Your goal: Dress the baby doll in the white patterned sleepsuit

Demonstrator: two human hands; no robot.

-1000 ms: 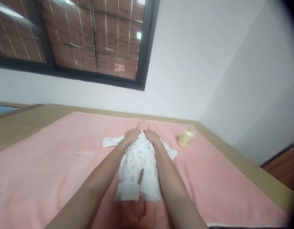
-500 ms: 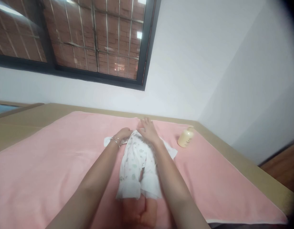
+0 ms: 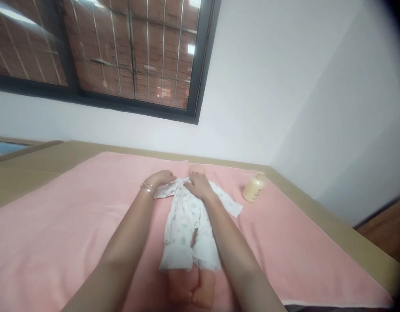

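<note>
A baby doll (image 3: 180,284) lies on its back on a pink blanket (image 3: 89,208), its feet toward me. It wears a white baby romper (image 3: 183,216) with a small print, its sleeves spread out to both sides. My left hand (image 3: 161,177), with bracelets at the wrist, is at the left sleeve near the shoulder. Its fingers are curled and seem closed on the cloth, though the fingertips are partly hidden. My right hand (image 3: 199,185) rests open on the upper chest, just below the doll's head (image 3: 196,168), fingers spread over the neckline.
A pale yellow pump bottle (image 3: 253,188) stands on the blanket to the right of the doll. Beyond the blanket runs the tan table edge (image 3: 148,152), against a white wall (image 3: 252,86). A dark-framed barred window (image 3: 131,56) is above.
My left hand has moved left from the neckline along the sleeve, which is now more visible. My right hand has come down from the doll's head onto its upper chest, uncovering the head.
</note>
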